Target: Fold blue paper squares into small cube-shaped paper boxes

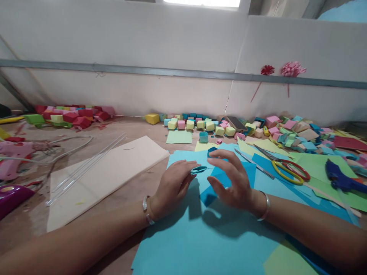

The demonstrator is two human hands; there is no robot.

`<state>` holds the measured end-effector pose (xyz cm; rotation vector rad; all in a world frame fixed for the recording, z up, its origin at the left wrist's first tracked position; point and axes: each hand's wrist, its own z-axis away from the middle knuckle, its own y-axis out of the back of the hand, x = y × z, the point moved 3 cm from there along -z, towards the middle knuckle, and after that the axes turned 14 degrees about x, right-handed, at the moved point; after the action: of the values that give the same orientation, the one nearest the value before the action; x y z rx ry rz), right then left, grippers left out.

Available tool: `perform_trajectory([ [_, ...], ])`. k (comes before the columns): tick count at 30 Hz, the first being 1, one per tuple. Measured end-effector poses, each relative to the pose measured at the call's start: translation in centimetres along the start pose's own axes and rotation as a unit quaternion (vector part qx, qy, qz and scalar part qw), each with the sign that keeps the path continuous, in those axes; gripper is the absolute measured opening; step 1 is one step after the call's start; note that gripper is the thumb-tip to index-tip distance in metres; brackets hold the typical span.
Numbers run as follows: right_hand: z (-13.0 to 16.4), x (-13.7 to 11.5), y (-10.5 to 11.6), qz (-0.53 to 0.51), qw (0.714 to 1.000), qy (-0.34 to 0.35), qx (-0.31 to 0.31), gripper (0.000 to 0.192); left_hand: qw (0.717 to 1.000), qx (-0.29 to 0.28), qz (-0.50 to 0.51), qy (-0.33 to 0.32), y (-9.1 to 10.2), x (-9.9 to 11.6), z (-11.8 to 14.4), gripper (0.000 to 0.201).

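My left hand (176, 181) is closed on a small folded teal paper piece (198, 170), pinched between thumb and fingers. To its right my right hand (232, 179) is held with thumb and fingers apart, and nothing shows between them. Both hands are over a large light-blue paper sheet (183, 244). Beneath my right hand lies a darker blue paper piece (248, 172). A small dark-blue folded paper (211, 151) shows just behind my right fingertips, partly hidden by them. Further back stands a small open teal paper box (203, 137).
Scissors (291, 172), a craft knife (255, 164) and a blue glue gun (344, 177) lie right. Colourful paper cubes (304, 130) line the back. At left are a white board (106, 179) with clear glue sticks (86, 168), a pink glue gun (13, 158) and a cable (64, 152).
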<state>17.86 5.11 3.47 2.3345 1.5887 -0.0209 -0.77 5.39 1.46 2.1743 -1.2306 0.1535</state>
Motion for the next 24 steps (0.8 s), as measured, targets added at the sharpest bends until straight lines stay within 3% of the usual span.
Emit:
perform_trajectory([
  [3,-0.3,-0.7,0.3,0.044,0.997,0.055,0.009,0.043,0.999,-0.019,-0.033,-0.018,-0.3,-0.3,0.0,0.028],
  [9,-0.2,-0.3,-0.1,0.076,0.993,0.083,0.029,0.033,0.999,-0.034,-0.036,-0.019,-0.4,-0.4,0.0,0.027],
  [17,-0.3,0.3,0.5,0.063,0.988,0.13,0.047,0.024,0.998,-0.043,-0.013,0.037,-0.4,-0.6,0.0,0.027],
  [19,-0.4,0.4,0.4,0.056,0.991,0.114,0.041,0.02,0.998,-0.049,-0.005,0.047,-0.5,-0.6,0.0,0.026],
  [24,-0.4,1.3,-0.5,-0.021,0.999,-0.022,-0.027,0.008,0.997,-0.059,-0.004,0.051,-0.5,-0.7,-0.1,0.023],
])
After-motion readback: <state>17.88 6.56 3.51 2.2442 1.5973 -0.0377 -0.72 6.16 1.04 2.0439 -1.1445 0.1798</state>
